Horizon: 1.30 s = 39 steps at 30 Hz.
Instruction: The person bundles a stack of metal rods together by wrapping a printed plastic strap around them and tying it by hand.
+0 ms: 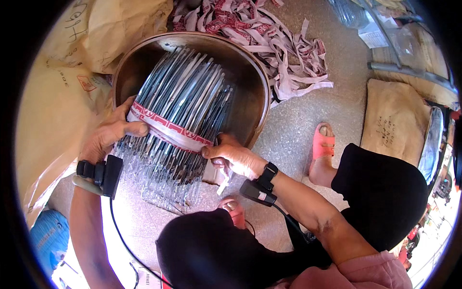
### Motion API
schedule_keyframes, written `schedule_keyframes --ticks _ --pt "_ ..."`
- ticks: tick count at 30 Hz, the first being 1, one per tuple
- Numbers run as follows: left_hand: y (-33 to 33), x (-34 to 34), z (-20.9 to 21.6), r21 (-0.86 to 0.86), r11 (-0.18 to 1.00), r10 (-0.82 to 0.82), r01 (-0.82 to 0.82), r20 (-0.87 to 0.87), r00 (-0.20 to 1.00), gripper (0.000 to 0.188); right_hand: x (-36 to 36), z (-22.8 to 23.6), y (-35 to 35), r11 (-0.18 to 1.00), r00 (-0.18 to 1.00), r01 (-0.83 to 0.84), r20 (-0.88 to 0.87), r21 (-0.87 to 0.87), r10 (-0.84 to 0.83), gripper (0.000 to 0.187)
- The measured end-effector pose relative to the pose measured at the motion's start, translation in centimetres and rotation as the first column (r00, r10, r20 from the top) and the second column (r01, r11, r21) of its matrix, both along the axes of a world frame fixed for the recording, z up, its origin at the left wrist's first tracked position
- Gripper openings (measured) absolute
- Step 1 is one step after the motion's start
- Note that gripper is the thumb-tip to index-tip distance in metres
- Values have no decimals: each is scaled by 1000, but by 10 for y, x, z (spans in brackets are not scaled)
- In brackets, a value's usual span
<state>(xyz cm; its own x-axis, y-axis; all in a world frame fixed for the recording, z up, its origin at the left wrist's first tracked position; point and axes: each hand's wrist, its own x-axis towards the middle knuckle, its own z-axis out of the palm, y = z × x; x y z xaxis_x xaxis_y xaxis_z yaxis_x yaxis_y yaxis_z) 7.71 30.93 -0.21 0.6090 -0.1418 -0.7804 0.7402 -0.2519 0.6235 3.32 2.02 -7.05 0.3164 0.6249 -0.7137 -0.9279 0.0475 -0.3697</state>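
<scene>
Bundled metal strips (180,111), long axis tilted top-right, lay across a round basin (250,91); left hand (113,132) and right hand (231,156) fingers pinched shut on their red-patterned band (168,129); lower ends blurred.

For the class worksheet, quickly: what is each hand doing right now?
Left hand: closed on the red-and-white band around the bundle.
Right hand: pinching the band's other end.

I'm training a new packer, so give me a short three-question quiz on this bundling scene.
1. True or false: the red-patterned band wraps the bundle.
2. The bundle leans into which thing? A) brown basin B) blue sack C) pink sandal
3. Which hand pinches the band's end nearest the knee?

Key:
1. True.
2. A, the basin.
3. The right hand; the left hand presses the band's other end.
</scene>
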Motion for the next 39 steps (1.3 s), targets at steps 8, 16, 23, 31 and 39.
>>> schedule_keyframes --ticks 8,16,23,31,39 --pt "-8 -41 -17 -265 920 291 -288 -30 956 90 17 23 -22 974 976 -154 127 -167 176 55" --pt "-28 -132 -131 -548 623 498 -558 -272 823 88 64 61 -52 626 486 -346 437 -699 757 91" --pt "-11 -96 -46 -230 869 440 -438 -44 897 52 64 78 -25 679 292 -257 614 -687 733 72" --pt "-92 -11 80 290 936 -307 201 388 869 25 84 92 0 680 386 -493 564 -542 730 46" --pt "-139 -7 45 549 696 -706 463 405 582 18 93 89 -27 689 507 -596 473 -411 721 38"
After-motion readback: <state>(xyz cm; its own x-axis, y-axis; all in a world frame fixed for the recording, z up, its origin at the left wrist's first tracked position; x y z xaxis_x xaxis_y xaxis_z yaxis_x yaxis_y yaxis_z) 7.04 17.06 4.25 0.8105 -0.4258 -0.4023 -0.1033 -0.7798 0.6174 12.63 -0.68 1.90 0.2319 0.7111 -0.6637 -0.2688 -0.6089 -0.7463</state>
